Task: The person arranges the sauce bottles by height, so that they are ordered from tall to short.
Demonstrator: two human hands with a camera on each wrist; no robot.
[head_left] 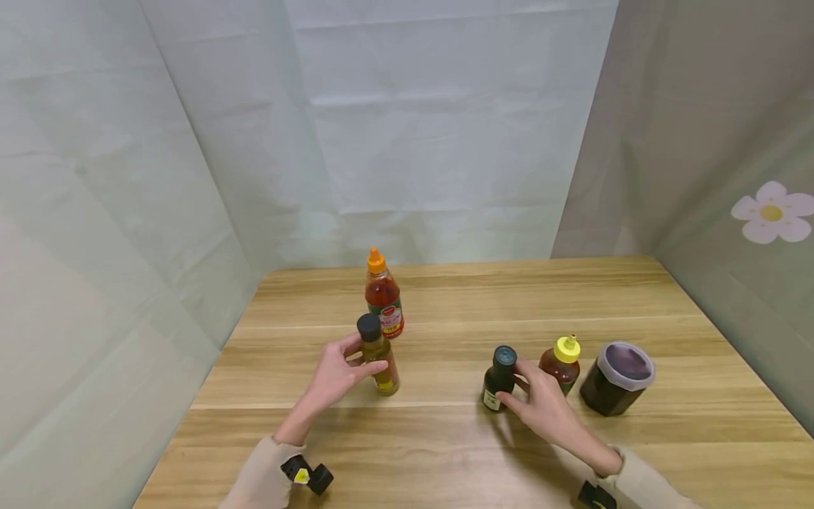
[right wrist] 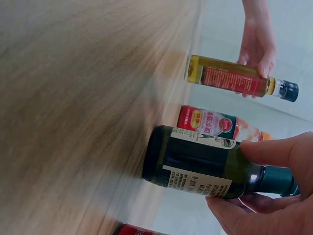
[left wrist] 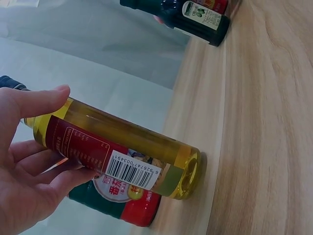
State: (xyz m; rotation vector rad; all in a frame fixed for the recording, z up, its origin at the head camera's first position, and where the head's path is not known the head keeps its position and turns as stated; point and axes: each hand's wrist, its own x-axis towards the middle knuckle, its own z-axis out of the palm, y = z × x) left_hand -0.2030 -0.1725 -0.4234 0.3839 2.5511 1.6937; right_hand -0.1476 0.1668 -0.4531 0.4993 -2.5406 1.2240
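My left hand [head_left: 337,376] grips a slim oil bottle [head_left: 385,382] by its upper part, thumb on one side and fingers on the other. Golden oil, a black cap and a dark red label with a barcode show on this bottle [left wrist: 122,125] in the left wrist view. Over on the right, my right hand [head_left: 542,404] pinches a small dark green glass bottle [head_left: 492,383] between thumb and fingers, just below its neck. White labels cover part of the green bottle [right wrist: 195,159] in the right wrist view. Both bottles stand upright, bases at the tabletop.
Just behind the oil bottle stands a red sauce bottle [head_left: 384,293] with an orange nozzle cap. Beyond my right hand are a dark red squeeze bottle [head_left: 559,367] with a yellow cap and a dark jar [head_left: 607,390] with a translucent lid. Pale cloth [head_left: 445,141] hangs around the wooden table [head_left: 432,452].
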